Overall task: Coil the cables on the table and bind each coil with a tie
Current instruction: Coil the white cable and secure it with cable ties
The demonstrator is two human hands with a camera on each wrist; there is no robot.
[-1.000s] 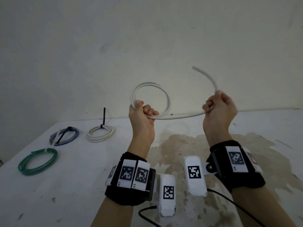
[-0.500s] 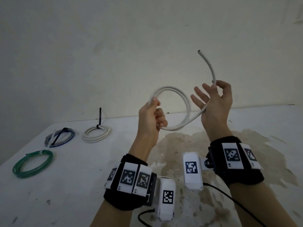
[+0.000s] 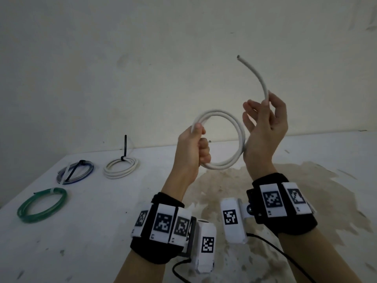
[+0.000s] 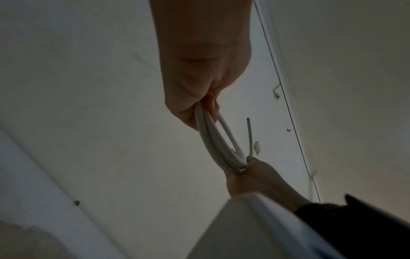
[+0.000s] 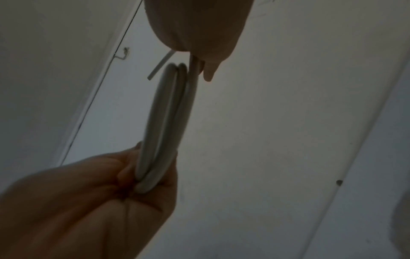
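Left hand [image 3: 191, 148] grips white cable [image 3: 234, 162] loops above table [image 3: 102, 231] — right hand [image 3: 265, 127] pinches free tail, other fingers loose. Three tied coils [image 3: 120, 167] lie far left.

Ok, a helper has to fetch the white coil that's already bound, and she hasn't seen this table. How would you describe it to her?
Start at the far left part of the white table, where three finished coils lie. The white coil is the one nearest the wall, right of the blue coil and beyond the green coil. A black tie stands straight up from it.
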